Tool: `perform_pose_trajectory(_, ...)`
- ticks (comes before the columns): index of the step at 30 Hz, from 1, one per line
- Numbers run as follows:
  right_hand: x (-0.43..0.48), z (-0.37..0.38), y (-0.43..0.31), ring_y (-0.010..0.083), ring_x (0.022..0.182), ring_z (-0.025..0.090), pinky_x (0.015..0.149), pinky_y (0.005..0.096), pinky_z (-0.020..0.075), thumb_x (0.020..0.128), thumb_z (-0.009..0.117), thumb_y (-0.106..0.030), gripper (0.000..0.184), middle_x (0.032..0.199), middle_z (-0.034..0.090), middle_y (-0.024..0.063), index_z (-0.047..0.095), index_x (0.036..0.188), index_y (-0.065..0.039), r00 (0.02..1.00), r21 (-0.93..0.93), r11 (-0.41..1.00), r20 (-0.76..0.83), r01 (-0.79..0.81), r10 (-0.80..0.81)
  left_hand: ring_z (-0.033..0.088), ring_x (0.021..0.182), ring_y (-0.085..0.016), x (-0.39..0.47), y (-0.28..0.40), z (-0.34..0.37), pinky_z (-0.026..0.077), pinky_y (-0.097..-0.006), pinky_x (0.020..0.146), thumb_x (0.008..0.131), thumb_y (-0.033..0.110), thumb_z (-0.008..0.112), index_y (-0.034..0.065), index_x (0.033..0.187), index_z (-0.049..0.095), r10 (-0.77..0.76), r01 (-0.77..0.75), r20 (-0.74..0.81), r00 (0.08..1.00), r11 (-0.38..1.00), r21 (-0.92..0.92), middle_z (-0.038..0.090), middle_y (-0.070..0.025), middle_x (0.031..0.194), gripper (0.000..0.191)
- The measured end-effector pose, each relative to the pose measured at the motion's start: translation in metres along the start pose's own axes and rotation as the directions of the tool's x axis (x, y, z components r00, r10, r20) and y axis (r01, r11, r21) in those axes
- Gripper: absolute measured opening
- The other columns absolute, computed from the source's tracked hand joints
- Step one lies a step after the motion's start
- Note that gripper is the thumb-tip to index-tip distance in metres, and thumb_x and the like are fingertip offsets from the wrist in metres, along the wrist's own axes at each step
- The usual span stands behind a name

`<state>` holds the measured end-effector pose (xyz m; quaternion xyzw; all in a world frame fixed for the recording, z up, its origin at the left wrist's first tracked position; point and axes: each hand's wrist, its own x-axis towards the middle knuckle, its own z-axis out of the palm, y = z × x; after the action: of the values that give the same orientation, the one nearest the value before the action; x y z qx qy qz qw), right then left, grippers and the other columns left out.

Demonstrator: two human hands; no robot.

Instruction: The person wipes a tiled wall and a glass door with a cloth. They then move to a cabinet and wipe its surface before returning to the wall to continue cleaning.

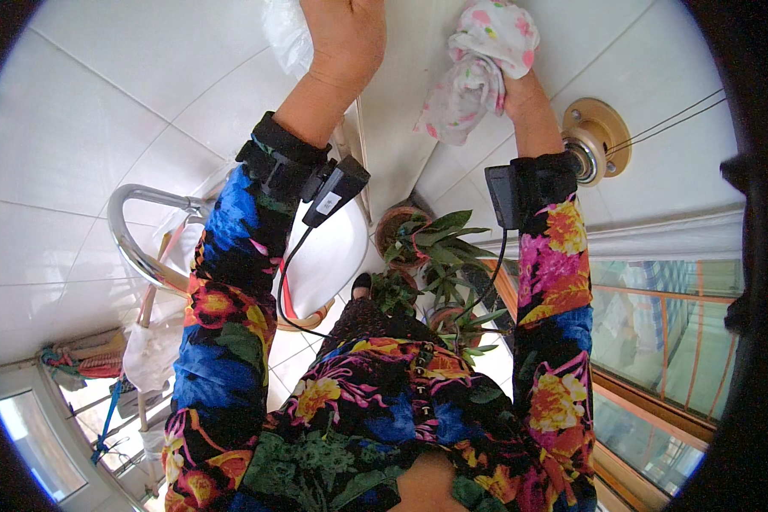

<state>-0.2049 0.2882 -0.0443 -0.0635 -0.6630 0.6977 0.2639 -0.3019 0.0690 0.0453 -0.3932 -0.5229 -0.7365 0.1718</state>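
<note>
My right hand (520, 93) is raised at the top right, holding a bunched white cloth with pink flower prints (480, 73) against or close to a pale, smooth surface (403, 83). At the top edge, left of centre, my left hand (352, 29) is raised too; its fingers are cut off by the picture's edge. Beside it on the left shows crumpled clear plastic (288, 35); whether the hand grips it is unclear. Both wrists wear black straps with small black devices and cables.
A curved metal tube (131, 237) and a white, rounded basin-like object (326, 256) are at left. Potted plants (406, 233) stand on the floor below. On the right wall is a brass-coloured round fitting (592, 141) with thin wires, above a window (665, 339). White tiled walls (57, 153) surround me.
</note>
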Motion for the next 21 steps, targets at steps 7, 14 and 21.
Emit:
perform_pose_trajectory(7, 0.004, 0.002, 0.001, 0.0163, 0.099, 0.064, 0.082, 0.0299, 0.0537, 0.087, 0.072, -0.026, 0.043, 0.112, 0.062, 0.0018, 0.057, 0.124, -0.012, 1.0, 0.054, 0.998, 0.006, 0.018, -0.018, 0.056, 0.087, -0.014, 0.0, 0.005, 0.002, 0.047, -0.0295, 0.079, 0.101, 0.031, 0.055, -0.0062, 0.113, 0.06, 0.034, -0.029, -0.034, 0.999, 0.99, 0.14, 0.066, -0.0095, 0.096, 0.039)
perform_pose_trajectory(14, 0.005, 0.002, 0.0, 0.015, 0.094, 0.063, 0.078, 0.0296, 0.0548, 0.086, 0.072, -0.022, 0.038, 0.107, 0.061, 0.0006, 0.057, 0.121, -0.013, 0.999, 0.127, 0.992, 0.039, 0.028, -0.033, 0.054, 0.08, -0.014, 0.003, -0.001, 0.003, 0.046, -0.0305, 0.071, 0.101, 0.032, 0.056, -0.0062, 0.103, 0.06, 0.042, -0.039, -0.032, 0.999, 0.995, 0.093, 0.063, -0.0078, 0.085, 0.038)
perform_pose_trajectory(21, 0.004, -0.003, -0.001, 0.0137, 0.09, 0.063, 0.073, 0.0293, 0.0558, 0.086, 0.072, -0.018, 0.034, 0.101, 0.06, -0.0007, 0.058, 0.117, -0.015, 0.995, 0.228, 0.973, 0.088, 0.03, -0.051, 0.049, 0.074, -0.012, 0.004, -0.015, 0.015, 0.045, -0.0302, 0.067, 0.1, 0.031, 0.059, -0.0042, 0.094, 0.059, 0.044, -0.046, 0.017, 0.999, 0.991, 0.129, 0.057, -0.0054, 0.076, 0.035)
